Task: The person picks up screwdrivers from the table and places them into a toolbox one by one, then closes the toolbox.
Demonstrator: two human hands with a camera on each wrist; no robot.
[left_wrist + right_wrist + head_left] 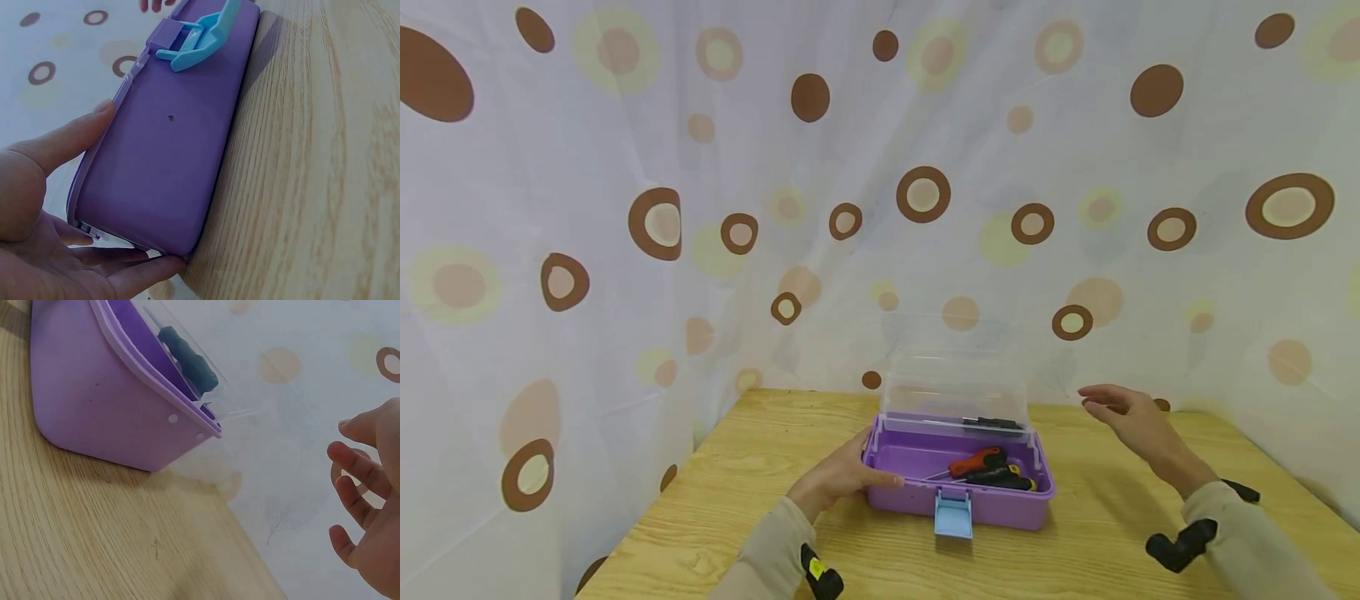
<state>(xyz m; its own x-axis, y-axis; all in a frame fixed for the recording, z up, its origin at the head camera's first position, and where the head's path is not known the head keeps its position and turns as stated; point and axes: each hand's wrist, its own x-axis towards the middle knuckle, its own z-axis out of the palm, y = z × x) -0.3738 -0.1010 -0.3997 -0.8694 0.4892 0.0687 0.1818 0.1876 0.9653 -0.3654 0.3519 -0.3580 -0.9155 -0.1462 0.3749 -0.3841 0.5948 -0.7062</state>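
Note:
A purple toolbox [917, 497] stands on the table with its clear lid [951, 392] raised at the back. My left hand [850, 475] grips its left end; in the left wrist view the thumb [81, 131] lies at the front rim and the fingers go round the end. Inside lie a red-and-black screwdriver [976, 462] and black-and-yellow screwdriver handles [1000, 477]. Another black-handled tool [996, 424] rests in the clear tray at the back, also visible in the right wrist view. My right hand [1138, 421] hovers right of the box, fingers loosely bent, holding nothing.
The light blue latch [953, 515] hangs down at the front of the box. Under it is a wood-grain table [700, 533]. A white curtain [850, 125] with brown and yellow circles rises behind the table and along its sides.

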